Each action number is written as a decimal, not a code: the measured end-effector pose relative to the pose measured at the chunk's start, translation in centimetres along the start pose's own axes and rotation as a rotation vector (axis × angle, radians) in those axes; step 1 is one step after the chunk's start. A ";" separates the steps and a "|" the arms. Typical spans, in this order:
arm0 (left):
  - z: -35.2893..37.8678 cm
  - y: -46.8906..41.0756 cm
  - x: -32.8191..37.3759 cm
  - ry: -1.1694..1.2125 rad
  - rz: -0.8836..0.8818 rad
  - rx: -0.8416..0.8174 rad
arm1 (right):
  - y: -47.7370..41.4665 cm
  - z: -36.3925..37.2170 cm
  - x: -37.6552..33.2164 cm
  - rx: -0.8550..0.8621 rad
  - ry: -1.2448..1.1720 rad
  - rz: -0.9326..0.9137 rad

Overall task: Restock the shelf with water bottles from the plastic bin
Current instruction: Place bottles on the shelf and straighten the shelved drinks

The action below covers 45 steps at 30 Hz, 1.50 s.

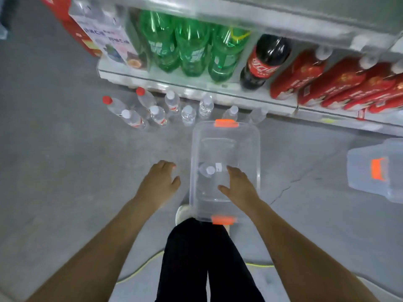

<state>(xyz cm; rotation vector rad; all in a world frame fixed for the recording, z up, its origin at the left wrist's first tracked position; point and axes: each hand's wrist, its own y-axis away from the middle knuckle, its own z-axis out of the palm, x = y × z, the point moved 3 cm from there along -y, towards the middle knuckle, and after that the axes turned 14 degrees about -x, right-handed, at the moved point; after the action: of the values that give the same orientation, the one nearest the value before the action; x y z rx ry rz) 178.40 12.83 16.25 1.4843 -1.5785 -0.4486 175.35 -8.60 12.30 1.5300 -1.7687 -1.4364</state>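
One water bottle (207,171) sits inside the plastic bin (258,149); right hand (239,186) hovers over it, fingers spread, left hand (161,182) empty beside the bin. Likely smooth, slick: grip its body

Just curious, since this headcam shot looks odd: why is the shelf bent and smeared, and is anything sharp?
Head view: the wide-angle lens bows the lower shelf edge; the upper shelf edge is smeared by blur; light glints on the green bottles; the clear bin and the bottle inside look hazy; the left hand and right hand are sharpest.
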 end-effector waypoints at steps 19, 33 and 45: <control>16.1 -17.3 -10.8 0.233 -0.085 -0.050 | -23.1 10.9 6.7 0.100 -0.534 -0.127; 11.4 -15.9 -7.7 0.235 -0.050 0.051 | -19.5 8.6 6.5 0.226 -0.589 -0.082; -1.0 -4.8 -9.5 0.467 -0.201 0.297 | -8.1 -1.5 -3.8 0.365 -0.560 -0.196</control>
<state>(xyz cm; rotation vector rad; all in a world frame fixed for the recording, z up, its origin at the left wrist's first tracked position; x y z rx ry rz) 180.98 20.92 9.72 1.8243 -1.1625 0.0334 181.77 -4.90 7.07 1.6142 -2.3666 -1.8537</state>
